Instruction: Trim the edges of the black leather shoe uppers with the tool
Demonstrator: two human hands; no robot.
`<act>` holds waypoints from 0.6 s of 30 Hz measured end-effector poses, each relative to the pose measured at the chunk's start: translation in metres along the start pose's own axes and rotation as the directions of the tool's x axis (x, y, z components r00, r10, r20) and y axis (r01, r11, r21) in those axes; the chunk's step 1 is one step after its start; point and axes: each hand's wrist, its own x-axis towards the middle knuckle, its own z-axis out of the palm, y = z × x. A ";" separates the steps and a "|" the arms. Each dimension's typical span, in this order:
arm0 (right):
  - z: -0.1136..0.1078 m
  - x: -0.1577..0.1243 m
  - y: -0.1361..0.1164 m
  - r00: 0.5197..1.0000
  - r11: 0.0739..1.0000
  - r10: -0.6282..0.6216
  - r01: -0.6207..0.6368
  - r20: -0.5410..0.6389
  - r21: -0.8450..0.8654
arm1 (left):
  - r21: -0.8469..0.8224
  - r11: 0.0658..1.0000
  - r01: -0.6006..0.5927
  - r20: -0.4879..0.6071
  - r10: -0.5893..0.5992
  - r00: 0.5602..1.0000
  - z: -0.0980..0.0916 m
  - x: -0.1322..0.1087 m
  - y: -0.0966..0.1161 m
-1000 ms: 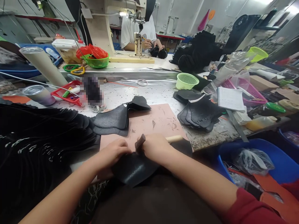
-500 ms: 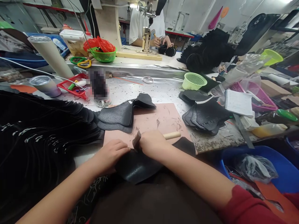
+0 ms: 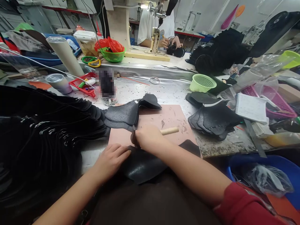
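Right hand (image 3: 146, 139) fingers curl tight round a wooden-handled tool (image 3: 170, 130); left hand (image 3: 112, 160) lies flat, fingers close together, on the black leather piece (image 3: 142, 165) at the pink mat's (image 3: 168, 118) near edge. Beyond lies a speckled worktable (image 3: 164, 90) strewn with clutter — sewing machine (image 3: 122, 22) and another person (image 3: 150, 26) behind

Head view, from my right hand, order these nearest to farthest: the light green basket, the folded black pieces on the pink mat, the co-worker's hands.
1. Folded black pieces: just beyond the right hand, on the pink mat, far-left corner.
2. Light green basket: farther back, right side.
3. Co-worker's hands: farthest, back bench.
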 end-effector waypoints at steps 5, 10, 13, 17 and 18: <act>0.010 0.002 0.001 0.992 0.998 -0.011 0.018 -0.125 0.057 | 0.054 0.997 0.050 0.091 -0.055 0.994 -0.015 0.009 0.004; 0.015 -0.012 0.033 0.974 0.975 0.194 -0.179 -0.116 0.132 | -0.200 0.977 0.071 0.267 -0.015 0.964 -0.040 0.065 0.048; 0.012 -0.032 0.066 0.886 0.902 0.419 -0.380 -0.197 0.206 | -0.372 0.925 -0.081 0.282 0.196 0.939 -0.037 0.102 0.086; 0.026 -0.073 0.122 0.815 0.862 0.507 -0.480 -0.281 0.165 | -0.327 0.937 -0.124 0.404 0.257 0.878 -0.038 0.129 0.093; 0.034 -0.084 0.136 0.790 0.850 0.525 -0.505 -0.317 0.148 | -0.293 0.953 -0.079 0.422 0.204 0.883 -0.047 0.135 0.083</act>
